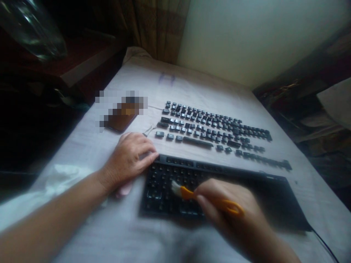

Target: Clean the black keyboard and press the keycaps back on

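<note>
A black keyboard (pixel 246 186) with its keycaps taken off lies on the white cloth. My right hand (pixel 225 199) is closed around a small brush (pixel 188 192) with an orange handle and pale bristles. The bristles are over the bare key sockets in the left part of the keyboard, and I cannot tell whether they touch. At the keyboard's far left corner, my left hand (pixel 134 155) grips the edge, its thumb against the corner. Something pink (pixel 124 189) shows beneath this hand. Loose black keycaps (pixel 197 142) lie in rows beyond the keyboard.
A phone (pixel 123 118), partly pixelated, lies at the left beyond my left hand. A thin wire tool (pixel 149 129) rests near the keycaps. White cloth (pixel 63 182) is bunched at the left. The keyboard's cable (pixel 325 243) runs off to the lower right. A clear bottle (pixel 35 33) lies on the dark red table.
</note>
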The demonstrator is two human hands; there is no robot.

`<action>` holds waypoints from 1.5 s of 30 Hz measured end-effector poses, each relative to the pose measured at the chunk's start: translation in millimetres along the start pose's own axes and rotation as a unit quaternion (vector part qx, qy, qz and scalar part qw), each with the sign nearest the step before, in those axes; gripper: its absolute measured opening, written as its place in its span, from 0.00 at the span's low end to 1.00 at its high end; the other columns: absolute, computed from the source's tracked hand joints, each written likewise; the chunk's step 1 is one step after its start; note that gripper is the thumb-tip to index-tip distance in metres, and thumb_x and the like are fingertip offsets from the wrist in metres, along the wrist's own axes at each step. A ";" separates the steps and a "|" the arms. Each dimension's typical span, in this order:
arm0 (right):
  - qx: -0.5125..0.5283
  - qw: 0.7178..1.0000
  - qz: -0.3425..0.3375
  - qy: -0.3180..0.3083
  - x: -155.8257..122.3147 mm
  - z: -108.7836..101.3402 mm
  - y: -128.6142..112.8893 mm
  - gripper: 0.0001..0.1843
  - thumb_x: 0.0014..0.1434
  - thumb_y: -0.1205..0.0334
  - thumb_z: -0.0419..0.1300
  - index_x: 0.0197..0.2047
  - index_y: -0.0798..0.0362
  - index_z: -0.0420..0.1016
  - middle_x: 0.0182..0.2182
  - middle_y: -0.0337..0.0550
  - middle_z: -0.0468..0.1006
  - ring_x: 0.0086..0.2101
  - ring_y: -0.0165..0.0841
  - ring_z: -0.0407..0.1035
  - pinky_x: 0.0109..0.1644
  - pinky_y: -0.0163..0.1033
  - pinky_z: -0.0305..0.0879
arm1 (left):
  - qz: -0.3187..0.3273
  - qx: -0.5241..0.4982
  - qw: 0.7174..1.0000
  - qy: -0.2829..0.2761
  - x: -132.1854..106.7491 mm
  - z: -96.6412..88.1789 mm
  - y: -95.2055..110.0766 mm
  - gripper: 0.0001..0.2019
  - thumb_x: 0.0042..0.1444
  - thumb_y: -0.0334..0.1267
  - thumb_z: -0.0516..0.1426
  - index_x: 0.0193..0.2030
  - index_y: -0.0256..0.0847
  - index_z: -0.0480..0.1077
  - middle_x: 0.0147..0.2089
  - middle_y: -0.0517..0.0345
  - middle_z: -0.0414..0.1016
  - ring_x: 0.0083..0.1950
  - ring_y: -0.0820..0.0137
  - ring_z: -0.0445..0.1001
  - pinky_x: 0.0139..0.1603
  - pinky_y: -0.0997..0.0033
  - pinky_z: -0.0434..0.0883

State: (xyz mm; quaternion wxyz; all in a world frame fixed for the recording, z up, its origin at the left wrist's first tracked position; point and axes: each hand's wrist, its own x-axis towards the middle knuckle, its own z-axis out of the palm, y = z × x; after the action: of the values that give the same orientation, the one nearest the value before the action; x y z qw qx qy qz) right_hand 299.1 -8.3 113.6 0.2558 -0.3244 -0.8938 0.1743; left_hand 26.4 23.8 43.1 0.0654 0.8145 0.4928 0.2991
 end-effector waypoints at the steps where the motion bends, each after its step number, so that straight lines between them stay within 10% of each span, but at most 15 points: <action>1: 0.000 1.000 0.004 -0.010 -1.1 -0.9 0.0 0.11 0.66 0.70 0.54 0.31 0.53 0.69 0.22 0.34 0.73 0.20 0.24 0.68 0.25 0.29 0.61 | 0.000 0.000 1.000 -0.001 0.1 -0.3 0.1 0.11 0.67 0.44 0.54 0.38 0.43 0.75 0.41 0.57 0.78 0.48 0.61 0.71 0.54 0.57 0.60; 9: 0.144 0.981 0.095 -0.094 -5.6 -4.6 1.9 0.14 0.66 0.69 0.50 0.28 0.51 0.66 0.20 0.33 0.71 0.19 0.24 0.66 0.23 0.27 0.60 | 0.004 0.008 1.000 -0.002 0.7 -1.2 0.2 0.13 0.67 0.45 0.53 0.38 0.43 0.75 0.41 0.57 0.78 0.48 0.61 0.72 0.53 0.57 0.61; 14: 0.158 0.971 0.165 0.068 -11.4 4.8 11.9 0.12 0.67 0.67 0.52 0.32 0.50 0.70 0.21 0.32 0.74 0.19 0.25 0.69 0.22 0.26 0.63 | 0.005 0.015 1.000 0.000 0.7 -0.6 -1.5 0.13 0.68 0.46 0.53 0.38 0.44 0.75 0.42 0.58 0.79 0.48 0.61 0.72 0.53 0.58 0.61; 17: 0.085 0.980 0.142 0.111 -11.3 4.4 15.4 0.10 0.65 0.68 0.54 0.32 0.51 0.72 0.21 0.33 0.75 0.19 0.24 0.69 0.22 0.26 0.62 | 0.004 0.020 1.000 -0.003 1.7 -0.9 -2.0 0.14 0.68 0.47 0.52 0.38 0.44 0.75 0.42 0.58 0.79 0.48 0.61 0.72 0.53 0.57 0.61; 24: 0.146 0.984 0.102 0.003 -15.9 -3.6 20.9 0.16 0.65 0.68 0.50 0.25 0.52 0.66 0.17 0.33 0.68 0.16 0.24 0.64 0.19 0.27 0.57 | 0.022 0.046 0.999 0.006 3.6 -0.7 1.8 0.13 0.67 0.45 0.52 0.37 0.44 0.74 0.41 0.57 0.79 0.47 0.60 0.73 0.53 0.55 0.61; 32: 0.240 0.954 0.098 0.150 -32.6 18.1 29.6 0.08 0.65 0.69 0.56 0.37 0.51 0.75 0.24 0.35 0.77 0.22 0.26 0.71 0.24 0.28 0.67 | 0.041 0.114 0.992 0.034 2.6 1.6 7.5 0.15 0.68 0.43 0.51 0.34 0.43 0.74 0.39 0.57 0.80 0.46 0.59 0.75 0.52 0.54 0.63; 45: 0.058 0.962 -0.013 0.267 -77.9 14.8 16.5 0.09 0.60 0.73 0.55 0.34 0.50 0.74 0.24 0.37 0.80 0.22 0.30 0.74 0.26 0.34 0.71 | 0.053 0.210 0.975 0.055 0.8 1.5 14.3 0.17 0.67 0.43 0.50 0.33 0.44 0.76 0.39 0.55 0.81 0.46 0.57 0.75 0.53 0.51 0.64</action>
State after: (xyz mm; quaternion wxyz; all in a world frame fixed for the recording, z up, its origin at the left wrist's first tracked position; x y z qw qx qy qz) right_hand 350.0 -50.5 66.9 0.5058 -0.3325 -0.7854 0.1299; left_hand 38.5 17.6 47.9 -0.1505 0.8174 0.5032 0.2368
